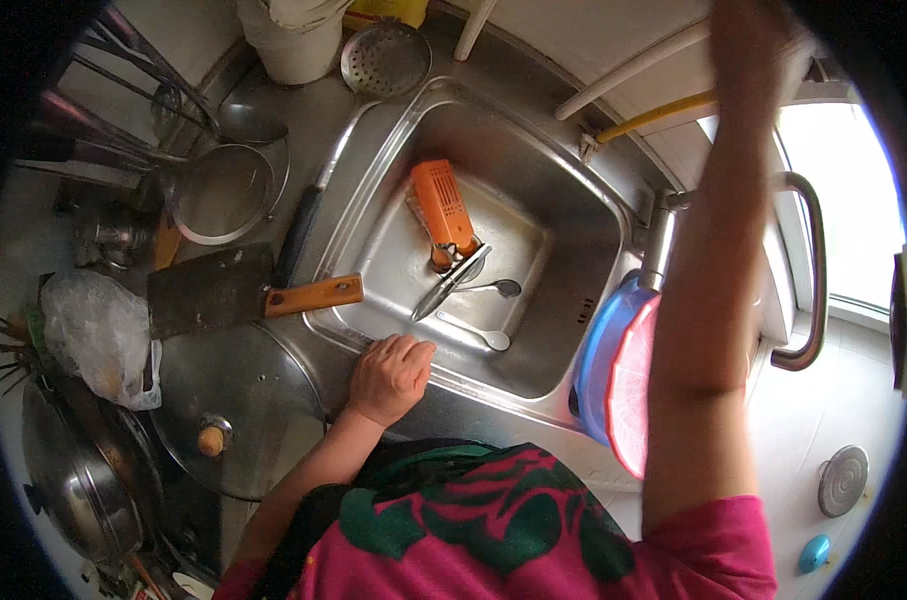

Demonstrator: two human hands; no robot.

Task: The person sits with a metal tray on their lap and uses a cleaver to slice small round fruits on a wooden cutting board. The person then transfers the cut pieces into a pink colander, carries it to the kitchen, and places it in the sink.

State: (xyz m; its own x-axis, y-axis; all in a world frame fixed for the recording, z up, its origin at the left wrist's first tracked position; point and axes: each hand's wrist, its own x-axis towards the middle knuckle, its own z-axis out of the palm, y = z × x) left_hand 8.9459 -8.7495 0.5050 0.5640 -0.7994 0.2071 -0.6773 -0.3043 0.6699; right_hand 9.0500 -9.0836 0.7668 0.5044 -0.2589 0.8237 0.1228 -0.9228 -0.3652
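My left hand [392,378] is closed, its fingers curled at the near rim of the steel sink [394,230]. Whether anything is in its fingers does not show. Just beyond it, a slim pointed metal blade or utensil [448,287] slants across the sink, with a small gap before my knuckles. Around it lie a dark spoon [508,288], a pale spoon [494,340] and an orange slotted utensil holder [441,200]. My right arm stretches far up at the right; the right hand [759,35] is blurred at the top edge, fingers unreadable.
A cleaver [214,288] lies left of the sink, over a glass pot lid [244,400]. A skimmer [386,60] and a sieve [222,195] are beyond. Blue and pink basins [629,370] stand right, beside the faucet [658,240]. A wok [79,480] sits far left.
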